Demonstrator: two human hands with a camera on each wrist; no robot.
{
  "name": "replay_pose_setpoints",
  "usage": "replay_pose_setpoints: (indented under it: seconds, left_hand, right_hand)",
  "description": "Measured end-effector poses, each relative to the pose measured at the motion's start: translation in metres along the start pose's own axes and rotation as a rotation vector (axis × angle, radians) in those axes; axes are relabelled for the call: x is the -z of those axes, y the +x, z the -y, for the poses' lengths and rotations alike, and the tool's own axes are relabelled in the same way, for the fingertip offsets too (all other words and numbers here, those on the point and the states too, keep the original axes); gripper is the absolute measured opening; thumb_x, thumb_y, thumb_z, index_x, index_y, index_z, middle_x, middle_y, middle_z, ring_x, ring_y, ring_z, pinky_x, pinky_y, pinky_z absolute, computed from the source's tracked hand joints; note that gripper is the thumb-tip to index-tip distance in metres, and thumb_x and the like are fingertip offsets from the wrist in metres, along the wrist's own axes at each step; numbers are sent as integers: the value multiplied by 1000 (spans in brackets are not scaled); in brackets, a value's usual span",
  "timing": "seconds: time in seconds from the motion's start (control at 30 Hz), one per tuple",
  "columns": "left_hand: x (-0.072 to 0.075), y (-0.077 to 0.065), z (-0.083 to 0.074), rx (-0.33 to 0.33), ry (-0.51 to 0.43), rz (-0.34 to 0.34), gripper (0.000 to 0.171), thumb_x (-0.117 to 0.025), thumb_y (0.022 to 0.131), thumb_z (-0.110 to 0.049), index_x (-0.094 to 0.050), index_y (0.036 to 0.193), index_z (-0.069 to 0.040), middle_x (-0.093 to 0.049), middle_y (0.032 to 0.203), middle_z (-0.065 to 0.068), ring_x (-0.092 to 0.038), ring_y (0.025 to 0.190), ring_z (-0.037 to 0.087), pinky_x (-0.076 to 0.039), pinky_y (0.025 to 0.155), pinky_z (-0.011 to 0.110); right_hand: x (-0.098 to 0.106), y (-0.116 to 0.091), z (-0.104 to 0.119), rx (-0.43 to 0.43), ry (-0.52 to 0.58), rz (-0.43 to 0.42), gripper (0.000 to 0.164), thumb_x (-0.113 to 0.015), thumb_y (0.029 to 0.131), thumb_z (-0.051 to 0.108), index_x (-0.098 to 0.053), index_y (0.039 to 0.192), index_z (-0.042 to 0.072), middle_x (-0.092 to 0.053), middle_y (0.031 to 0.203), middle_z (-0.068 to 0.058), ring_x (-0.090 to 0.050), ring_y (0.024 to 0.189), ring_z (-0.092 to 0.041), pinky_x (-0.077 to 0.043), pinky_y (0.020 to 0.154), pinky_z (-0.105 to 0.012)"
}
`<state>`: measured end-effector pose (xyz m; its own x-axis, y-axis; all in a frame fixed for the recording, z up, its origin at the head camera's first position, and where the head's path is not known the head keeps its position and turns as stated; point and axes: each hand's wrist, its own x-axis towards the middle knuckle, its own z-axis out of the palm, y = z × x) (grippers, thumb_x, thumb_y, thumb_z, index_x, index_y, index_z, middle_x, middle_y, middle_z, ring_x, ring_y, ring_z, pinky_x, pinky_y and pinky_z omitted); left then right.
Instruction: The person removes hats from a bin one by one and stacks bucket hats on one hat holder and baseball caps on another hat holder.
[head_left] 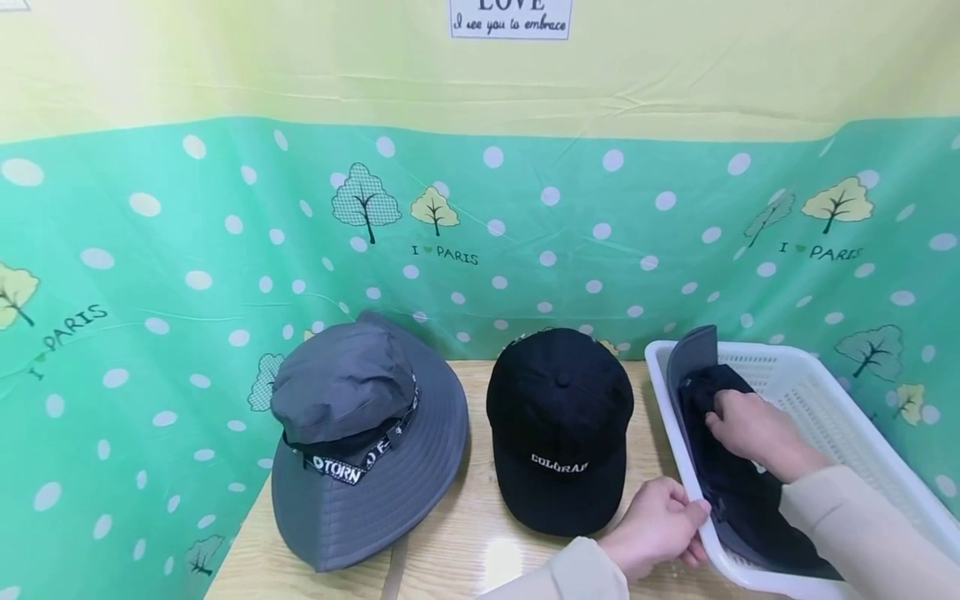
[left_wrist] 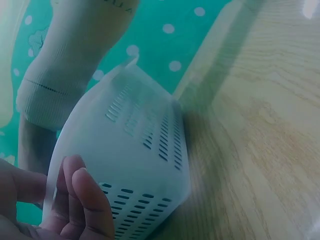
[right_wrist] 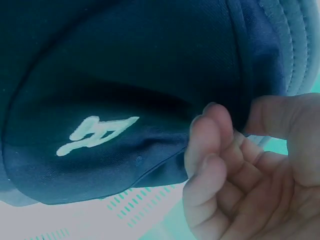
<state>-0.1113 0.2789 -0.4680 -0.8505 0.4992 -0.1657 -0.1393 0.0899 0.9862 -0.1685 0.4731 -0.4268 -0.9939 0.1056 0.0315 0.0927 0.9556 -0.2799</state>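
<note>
A white plastic basket [head_left: 888, 454] with slotted walls stands at the right of the table. My left hand [head_left: 660, 521] grips its near left rim, thumb over the edge and fingers on the outer wall; the left wrist view shows the basket [left_wrist: 120, 135] from outside. Inside the basket lies a dark navy cap [head_left: 731, 475] with a grey brim, tilted up against the left wall. My right hand [head_left: 761, 429] reaches in and pinches the cap's fabric. White embroidery shows on the cap [right_wrist: 100, 132] in the right wrist view.
On the wooden table [head_left: 442, 550], a black baseball cap [head_left: 561, 425] with white lettering sits left of the basket. Farther left is a grey wide-brimmed bucket hat [head_left: 360, 442] with a lettered band. A green and yellow printed cloth [head_left: 525, 225] hangs behind the table and along its sides.
</note>
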Motion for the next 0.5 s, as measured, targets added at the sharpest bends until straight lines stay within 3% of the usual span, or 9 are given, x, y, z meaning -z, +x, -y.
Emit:
replay_pose_setpoints:
  seconds: [0.17, 0.5]
  left_hand:
    - [-2, 1, 2, 5, -27, 3, 21, -62, 91, -9, -45, 78, -10, -55, 46, 5, -47, 36, 11, -54, 46, 42]
    - [-2, 2, 5, -7, -40, 8, 22, -62, 91, -10, -44, 79, -11, -57, 49, 8, -47, 37, 10, -47, 38, 26]
  right_hand:
    - [8, -7, -1, 2, 66, -26, 24, -53, 92, 14, -48, 70, 7, -43, 60, -5, -44, 50, -19, -35, 44, -32]
    - [33, -28, -10, -3, 95, -167, 32, -53, 91, 18, -43, 62, 10, -40, 53, -1, -42, 46, -18, -31, 42, -32]
